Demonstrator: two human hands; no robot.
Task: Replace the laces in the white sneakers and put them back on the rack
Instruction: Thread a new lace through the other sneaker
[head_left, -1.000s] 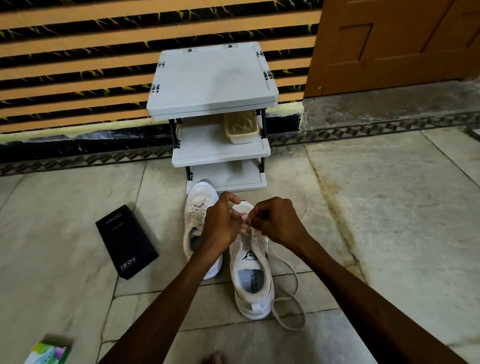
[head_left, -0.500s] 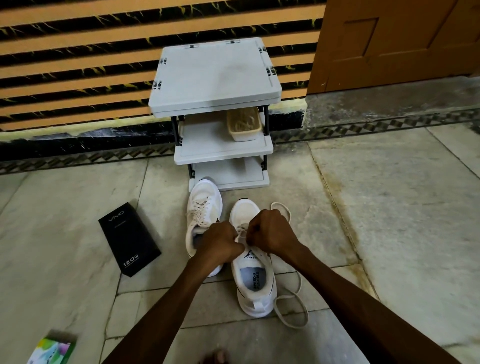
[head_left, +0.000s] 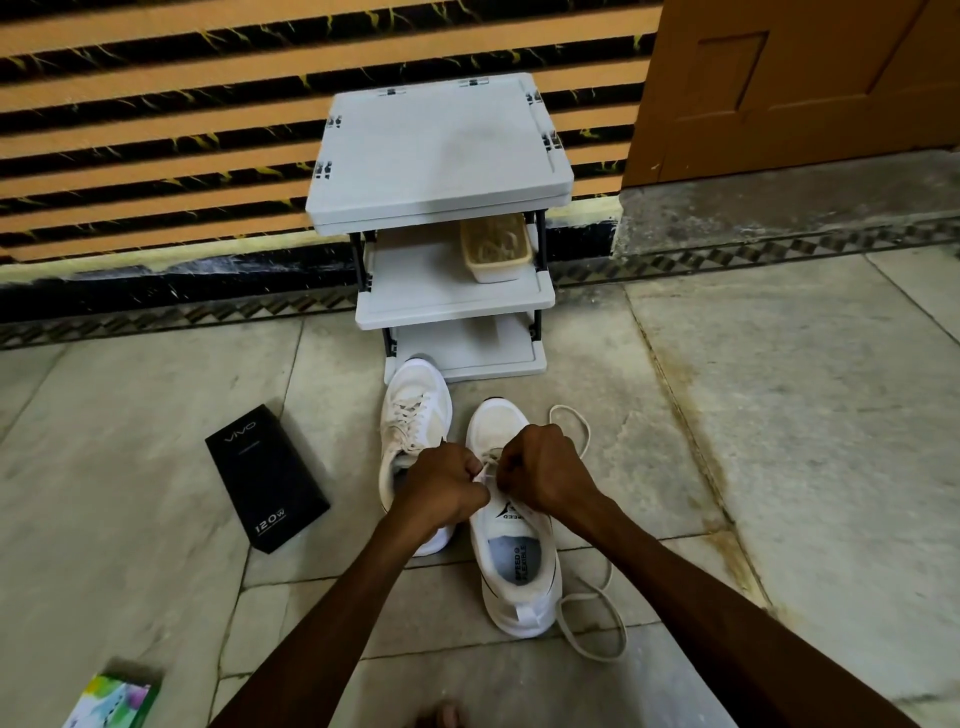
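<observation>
Two hands, left hand (head_left: 441, 491) and right hand (head_left: 545, 470), pinch lace (head_left: 484, 470) over right-side sneaker (head_left: 519, 571); laced sneaker (head_left: 415, 410) beside left.

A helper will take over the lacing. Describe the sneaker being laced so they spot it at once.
Against the striped wall stands a grey three-shelf rack; two white sneakers lie before it. Take the right sneaker, under the left hand and right hand. Unlike the laced left sneaker, its lace trails loose across the floor.

Shoe rack (head_left: 441, 156) backs against the wall (head_left: 156, 104), basket (head_left: 496, 249) on its middle shelf, right side. Just in front, left sneaker (head_left: 415, 410) beside right sneaker (head_left: 519, 571), lace (head_left: 566, 406) trailing off right. Phone box (head_left: 267, 488) lies left of both; door (head_left: 805, 88) back right.
</observation>
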